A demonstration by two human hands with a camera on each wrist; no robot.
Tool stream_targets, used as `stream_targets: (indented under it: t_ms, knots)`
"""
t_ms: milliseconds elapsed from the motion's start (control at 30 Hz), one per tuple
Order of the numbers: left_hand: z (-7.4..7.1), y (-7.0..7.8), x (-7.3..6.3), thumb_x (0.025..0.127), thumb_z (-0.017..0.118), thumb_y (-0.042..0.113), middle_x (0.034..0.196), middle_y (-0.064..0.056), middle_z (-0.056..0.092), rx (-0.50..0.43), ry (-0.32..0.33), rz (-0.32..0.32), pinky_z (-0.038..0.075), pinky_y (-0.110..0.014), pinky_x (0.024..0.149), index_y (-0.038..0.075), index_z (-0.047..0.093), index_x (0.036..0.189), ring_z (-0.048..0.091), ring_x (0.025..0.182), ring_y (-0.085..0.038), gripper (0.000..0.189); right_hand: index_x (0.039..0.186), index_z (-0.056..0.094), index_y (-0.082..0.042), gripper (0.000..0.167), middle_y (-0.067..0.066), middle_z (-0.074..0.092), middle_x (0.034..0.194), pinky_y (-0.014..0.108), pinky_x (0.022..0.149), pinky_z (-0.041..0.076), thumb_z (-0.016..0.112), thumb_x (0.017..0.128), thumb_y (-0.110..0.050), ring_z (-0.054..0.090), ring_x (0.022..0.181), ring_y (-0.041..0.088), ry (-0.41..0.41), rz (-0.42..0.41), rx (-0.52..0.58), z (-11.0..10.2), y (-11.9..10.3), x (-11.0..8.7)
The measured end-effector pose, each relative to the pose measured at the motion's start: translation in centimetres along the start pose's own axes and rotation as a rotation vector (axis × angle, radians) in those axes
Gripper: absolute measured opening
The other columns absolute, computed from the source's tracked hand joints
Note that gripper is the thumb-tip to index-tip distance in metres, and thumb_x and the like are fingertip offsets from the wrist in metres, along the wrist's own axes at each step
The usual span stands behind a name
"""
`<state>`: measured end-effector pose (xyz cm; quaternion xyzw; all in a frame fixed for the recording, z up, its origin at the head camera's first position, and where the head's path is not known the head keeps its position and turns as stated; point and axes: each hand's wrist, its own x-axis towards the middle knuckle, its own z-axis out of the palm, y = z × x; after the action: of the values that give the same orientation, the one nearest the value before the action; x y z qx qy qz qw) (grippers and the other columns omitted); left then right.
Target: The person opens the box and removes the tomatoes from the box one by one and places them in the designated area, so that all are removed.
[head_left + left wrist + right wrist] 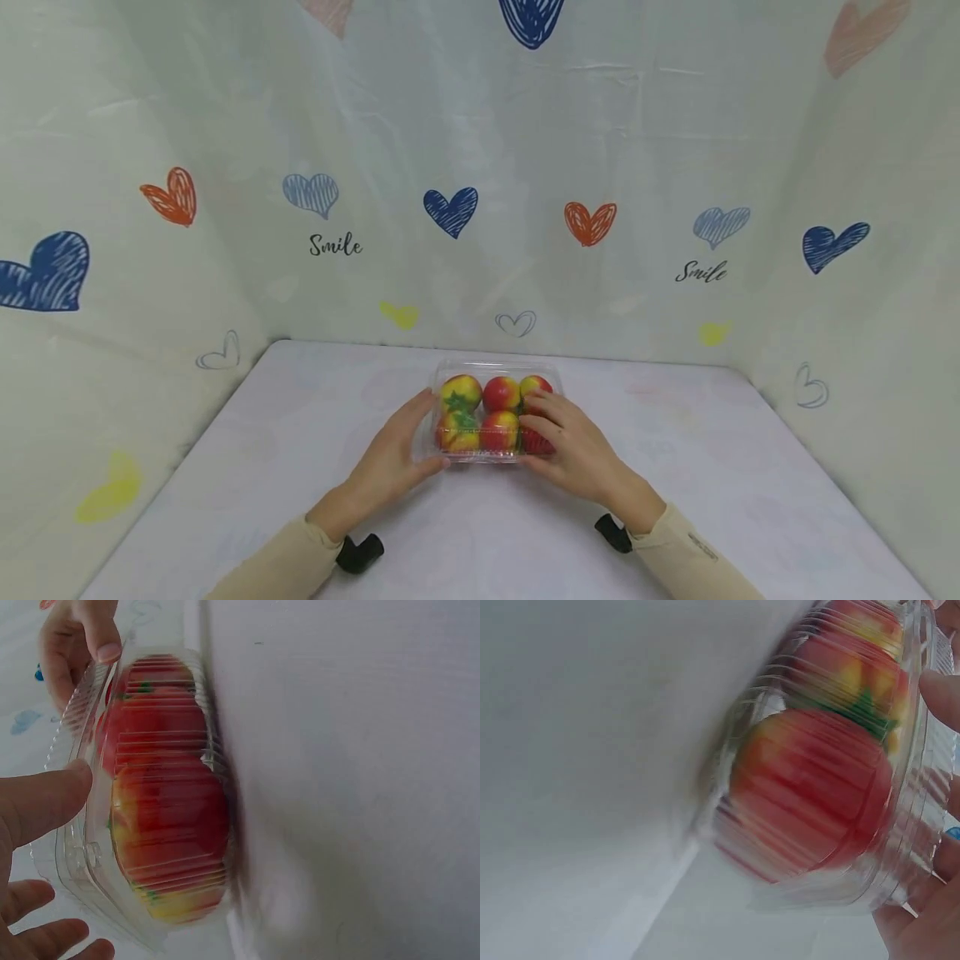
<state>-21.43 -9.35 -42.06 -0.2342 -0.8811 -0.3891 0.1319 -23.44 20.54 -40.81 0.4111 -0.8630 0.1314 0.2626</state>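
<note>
A clear plastic clamshell box (495,364) stands on the table, with several red-and-yellow fruits (501,393) inside. Some carry green leaves. My left hand (386,462) is at the box's left side, its fingers fairly straight and spread and its thumb at the front left corner. In the left wrist view that thumb (56,796) lies against the lid's rim. Over the right part of the lid, my right hand (573,446) curls its fingers and grips the edge, thumb at the front. Ridged plastic walls blur the fruits in both wrist views.
The white tabletop (315,400) runs out on both sides of the box. Behind it hangs a pale curtain (637,150) printed with hearts. Black wrist devices (360,553) sit at both cuffs.
</note>
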Motion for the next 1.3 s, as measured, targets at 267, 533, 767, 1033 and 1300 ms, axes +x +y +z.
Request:
stream_targets:
  t_ms: [267,533,767,1033,1300]
  knots:
    - [-0.4,0.6,1.4,0.072,0.085,0.026,0.144,-0.014,0.045,0.198,-0.055,0.234,0.026,-0.06,0.109,0.008,0.054,0.134,0.034,0.136,-0.035,0.072,0.124,0.059,-0.008,0.062,0.017,0.045,0.141,0.05,0.101,0.042,0.081,0.073,-0.036,0.044,0.128,0.033,0.023,0.081,-0.012,-0.3,0.8,-1.6]
    - [-0.5,1.7,2.8,0.075,0.082,0.029,0.139,-0.015,0.05,0.312,-0.165,0.35,0.027,-0.062,0.108,0.01,0.057,0.13,0.035,0.135,-0.036,0.063,0.137,0.048,-0.006,0.079,0.017,0.038,0.146,0.05,0.096,0.048,0.082,0.073,-0.037,0.044,0.127,0.033,-0.003,0.25,0.016,-0.7,0.6,-2.2]
    - [0.2,2.5,4.0,0.077,0.079,0.033,0.144,-0.011,0.046,0.398,-0.227,0.344,0.021,-0.059,0.112,0.013,0.055,0.133,0.032,0.138,-0.03,0.064,0.145,0.03,-0.002,0.089,0.017,0.033,0.148,0.053,0.103,0.04,0.079,0.078,-0.034,0.039,0.131,0.035,-0.072,0.528,0.197,-0.9,0.1,-2.5]
    - [0.7,3.7,5.1,0.076,0.079,0.036,0.143,-0.007,0.047,0.467,-0.287,0.314,0.018,-0.057,0.114,0.016,0.053,0.135,0.035,0.136,-0.026,0.067,0.148,0.024,-0.001,0.097,0.019,0.036,0.146,0.053,0.1,0.043,0.077,0.078,-0.042,0.047,0.123,0.035,-0.175,0.718,0.355,-0.9,0.3,-2.6]
    - [1.4,4.8,5.8,0.078,0.079,0.033,0.142,-0.007,0.047,0.447,-0.374,0.303,0.032,-0.047,0.112,0.015,0.053,0.135,0.039,0.133,-0.027,0.065,0.146,0.025,0.004,0.098,0.023,0.042,0.142,0.05,0.1,0.044,0.074,0.079,-0.048,0.051,0.12,0.039,-0.219,0.78,0.413,-0.8,0.7,-2.8]
